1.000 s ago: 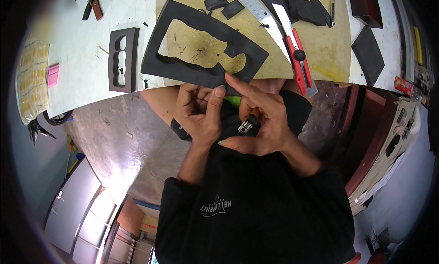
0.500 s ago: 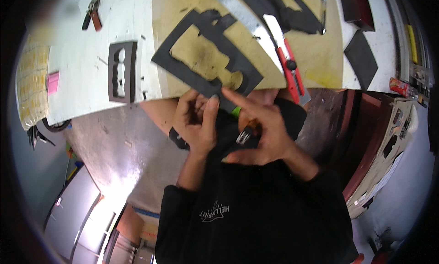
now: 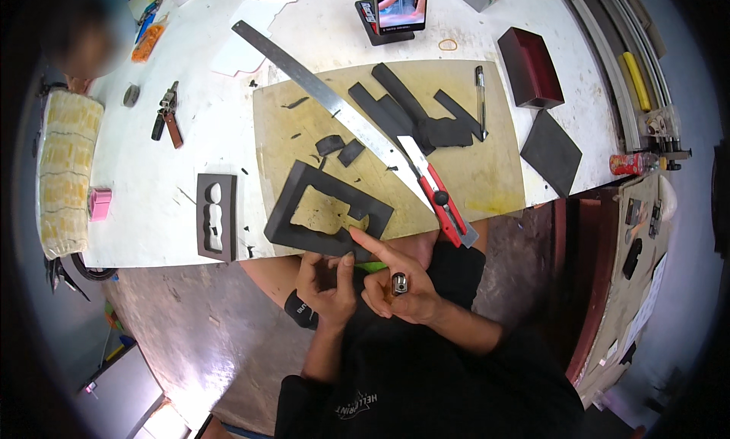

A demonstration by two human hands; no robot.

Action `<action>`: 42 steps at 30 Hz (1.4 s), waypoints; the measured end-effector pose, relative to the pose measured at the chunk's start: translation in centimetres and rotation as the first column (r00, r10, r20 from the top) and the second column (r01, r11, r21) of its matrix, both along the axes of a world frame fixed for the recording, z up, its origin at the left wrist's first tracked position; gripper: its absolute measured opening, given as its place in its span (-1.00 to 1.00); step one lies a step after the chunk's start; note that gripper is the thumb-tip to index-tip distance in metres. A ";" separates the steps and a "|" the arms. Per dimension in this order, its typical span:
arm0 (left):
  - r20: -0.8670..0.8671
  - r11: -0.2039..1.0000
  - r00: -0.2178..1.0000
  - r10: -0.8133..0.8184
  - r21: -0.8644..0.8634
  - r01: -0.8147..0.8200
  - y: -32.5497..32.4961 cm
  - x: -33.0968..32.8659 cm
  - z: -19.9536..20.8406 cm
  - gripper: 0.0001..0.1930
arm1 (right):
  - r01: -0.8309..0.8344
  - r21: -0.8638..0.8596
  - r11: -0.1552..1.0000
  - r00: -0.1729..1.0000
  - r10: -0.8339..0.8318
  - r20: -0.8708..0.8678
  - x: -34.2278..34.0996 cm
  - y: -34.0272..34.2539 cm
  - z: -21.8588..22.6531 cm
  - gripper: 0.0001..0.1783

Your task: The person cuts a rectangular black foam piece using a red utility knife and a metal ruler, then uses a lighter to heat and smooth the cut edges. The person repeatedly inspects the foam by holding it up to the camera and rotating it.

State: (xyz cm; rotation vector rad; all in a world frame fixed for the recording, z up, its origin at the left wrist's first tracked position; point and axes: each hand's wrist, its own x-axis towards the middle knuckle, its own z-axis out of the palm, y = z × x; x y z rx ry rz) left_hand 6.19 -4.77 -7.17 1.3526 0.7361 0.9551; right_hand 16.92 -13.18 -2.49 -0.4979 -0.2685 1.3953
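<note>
A black foam frame (image 3: 298, 235) with a wavy-edged opening lies at the near edge of the worn cutting mat (image 3: 487, 188). My left hand (image 3: 328, 291) is closed at its near edge, thumb and curled fingers against the foam. My right hand (image 3: 407, 291) has its forefinger stretched to the right part of the opening. Its other fingers wrap a small tool with a round metal end (image 3: 400, 284); its body is mostly hidden. A red utility knife (image 3: 441, 199) with its blade out lies to the right, beside a long steel ruler (image 3: 323, 97).
Loose black foam pieces (image 3: 449, 133) and a pen (image 3: 480, 97) lie on the mat. A smaller cut foam insert (image 3: 228, 218) and pliers (image 3: 169, 108) are at left. A dark red box (image 3: 532, 70) stands right; a phone (image 3: 401, 6) shows a picture at the back. Another person is far left.
The view has shifted so more of the far table shows. My right thumb and fingers, spread before, have closed around the small tool. My left hand stays at the foam's near edge.
</note>
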 end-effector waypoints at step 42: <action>-0.082 0.978 0.991 0.108 0.186 -0.091 0.3 0.5 0.3 -0.84 | -0.085 -0.567 0.819 0.994 0.034 -0.100 1.1 1.2 -1.4 -0.47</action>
